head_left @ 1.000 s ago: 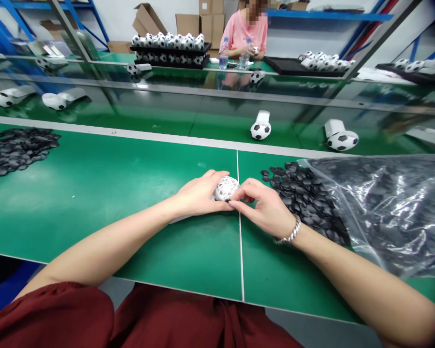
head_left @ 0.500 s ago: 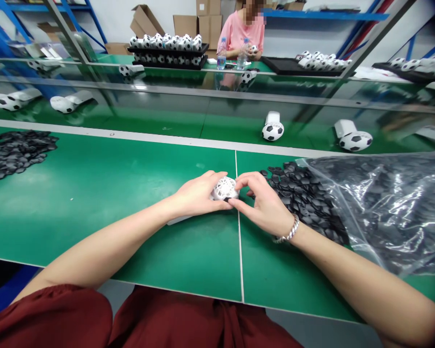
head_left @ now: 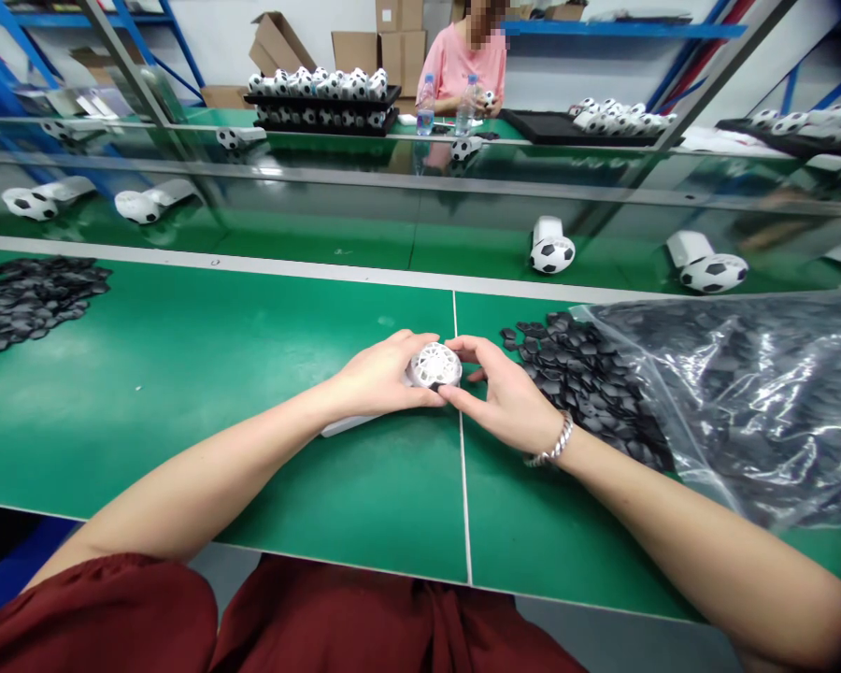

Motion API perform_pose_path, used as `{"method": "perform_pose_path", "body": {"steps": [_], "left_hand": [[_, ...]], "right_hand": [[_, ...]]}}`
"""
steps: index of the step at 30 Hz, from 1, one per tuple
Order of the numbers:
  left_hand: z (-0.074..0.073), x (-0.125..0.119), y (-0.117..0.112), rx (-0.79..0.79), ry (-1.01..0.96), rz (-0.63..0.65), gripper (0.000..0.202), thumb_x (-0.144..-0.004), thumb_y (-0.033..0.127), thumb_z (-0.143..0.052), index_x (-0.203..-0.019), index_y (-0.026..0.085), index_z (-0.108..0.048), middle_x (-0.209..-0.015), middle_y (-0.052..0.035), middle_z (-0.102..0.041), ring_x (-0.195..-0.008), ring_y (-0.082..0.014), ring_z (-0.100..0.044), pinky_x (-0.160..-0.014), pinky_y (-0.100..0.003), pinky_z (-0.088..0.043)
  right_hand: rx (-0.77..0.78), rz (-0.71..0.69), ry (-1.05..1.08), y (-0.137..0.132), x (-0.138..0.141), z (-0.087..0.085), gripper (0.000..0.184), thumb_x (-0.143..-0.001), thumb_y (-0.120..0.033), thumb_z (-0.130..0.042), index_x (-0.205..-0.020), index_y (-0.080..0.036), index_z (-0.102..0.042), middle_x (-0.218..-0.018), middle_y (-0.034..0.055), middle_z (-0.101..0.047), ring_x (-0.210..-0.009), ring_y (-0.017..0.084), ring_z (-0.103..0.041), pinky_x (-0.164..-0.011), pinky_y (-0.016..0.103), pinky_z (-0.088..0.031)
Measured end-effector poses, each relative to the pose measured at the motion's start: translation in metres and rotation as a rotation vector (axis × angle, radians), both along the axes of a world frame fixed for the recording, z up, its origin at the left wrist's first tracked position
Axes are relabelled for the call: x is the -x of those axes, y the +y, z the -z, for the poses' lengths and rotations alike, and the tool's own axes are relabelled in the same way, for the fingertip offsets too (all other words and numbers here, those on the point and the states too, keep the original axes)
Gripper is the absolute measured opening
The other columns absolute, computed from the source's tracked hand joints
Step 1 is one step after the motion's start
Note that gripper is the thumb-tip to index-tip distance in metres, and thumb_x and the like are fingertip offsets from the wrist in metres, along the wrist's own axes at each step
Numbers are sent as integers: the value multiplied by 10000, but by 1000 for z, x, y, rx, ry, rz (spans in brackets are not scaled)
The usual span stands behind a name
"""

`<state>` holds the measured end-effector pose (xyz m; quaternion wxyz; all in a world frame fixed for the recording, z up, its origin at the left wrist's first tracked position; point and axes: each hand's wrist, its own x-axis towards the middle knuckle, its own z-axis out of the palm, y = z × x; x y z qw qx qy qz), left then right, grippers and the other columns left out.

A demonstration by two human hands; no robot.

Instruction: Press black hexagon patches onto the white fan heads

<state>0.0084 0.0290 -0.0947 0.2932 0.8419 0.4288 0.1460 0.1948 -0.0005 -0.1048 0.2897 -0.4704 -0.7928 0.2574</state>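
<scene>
Low over the green table, a white football-shaped device (head_left: 437,363) with an openwork round face lies between my hands. Its pale handle (head_left: 354,425) sticks out to the left, mostly under my left hand. My left hand (head_left: 385,376) is wrapped round the left side of the ball head. On the right, my right hand (head_left: 497,385) curves its fingers and thumb about the head, the thumb touching the near rim beside a dark patch. Right of that hand lies a heap of small black panel pieces (head_left: 589,388).
A large clear plastic bag (head_left: 763,402) of dark pieces covers the right side. Another black heap (head_left: 35,299) sits at far left. Beyond the white ledge, football devices (head_left: 552,248) lie on a green conveyor. A person (head_left: 463,70) works across from me beside loaded black trays (head_left: 322,121).
The football devices on the near conveyor have shifted right, and those on the far one left. My right fingers have shifted slightly at the head's rim; my left hand stays almost still.
</scene>
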Motion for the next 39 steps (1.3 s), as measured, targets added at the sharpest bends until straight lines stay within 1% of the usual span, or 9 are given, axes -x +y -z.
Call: {"method": "perform_pose_path", "body": {"steps": [9,17,22,24,26,28,32,35,39], "left_hand": [[-5,1,-1,4,30,18,711,-684,455,-647,-1280,160,-396,-1081,-89,-512,-960,-228,-513,-848,-360,-416],[-6,-1,-3,-39,25,12,582,-689,452,-635,-1189,198,-479,-1051,-66,-529,-950,-226,-518,-817,-350,-423],[-4,0,-4,-47,68,-3,649,-683,472,-621,-1242,213,-416,-1127,-71,-521,-992,-241,-518,-827,-365,-432],[-3,0,-4,-60,99,-32,705,-645,428,-650,-1259,207,-382,-1190,-74,-508,-1023,-252,-515,-841,-373,-431],[-2,0,-4,-88,139,-47,672,-638,344,-638,-1244,210,-384,-1204,-64,-521,-1013,-254,-530,-841,-380,-428],[-3,0,-5,-138,177,-17,606,-656,247,-577,-1233,220,-393,-1218,-49,-527,-1029,-253,-528,-847,-390,-413],[-4,0,-6,-253,249,57,633,-675,110,-458,-1285,251,-365,-1206,-44,-528,-1070,-256,-484,-822,-401,-387],[-5,1,-5,-293,286,34,651,-674,73,-422,-1295,259,-372,-1096,-59,-550,-999,-255,-485,-784,-390,-381],[-3,1,-2,-296,278,60,669,-668,51,-407,-1302,258,-367,-1086,-62,-538,-983,-246,-465,-823,-390,-360]], "right_hand": [[-18,1,-12,0,-1,0,395,-726,-284,-582,-1081,-185,-441,-1098,96,-544,-1006,219,-522,-728,350,-507],[-36,16,11,-1,1,1,386,-717,-261,-585,-1070,-167,-462,-1080,102,-556,-989,216,-531,-657,318,-512],[47,0,50,14,-12,-5,335,-717,-319,-611,-1009,-186,-516,-1016,77,-597,-897,191,-581,-656,313,-509],[12,76,-18,22,-22,-9,231,-730,-330,-602,-900,-179,-563,-905,61,-616,-787,169,-595,-648,308,-496],[-29,135,-186,30,-32,-11,117,-744,-292,-586,-769,-178,-591,-780,39,-615,-688,152,-581,-641,305,-474],[9,124,-359,34,-39,-11,91,-749,-248,-578,-692,-181,-602,-687,19,-608,-617,141,-562,-628,299,-453],[76,74,-501,36,-42,-8,81,-746,-246,-594,-741,-180,-640,-710,29,-627,-643,156,-573,-639,295,-446],[81,61,-536,34,-40,-7,91,-756,-239,-585,-792,-181,-646,-785,44,-637,-691,167,-581,-664,299,-449],[56,44,-540,31,-38,-6,34,-735,-204,-592,-765,-192,-604,-762,29,-623,-675,157,-573,-625,279,-448]]}}
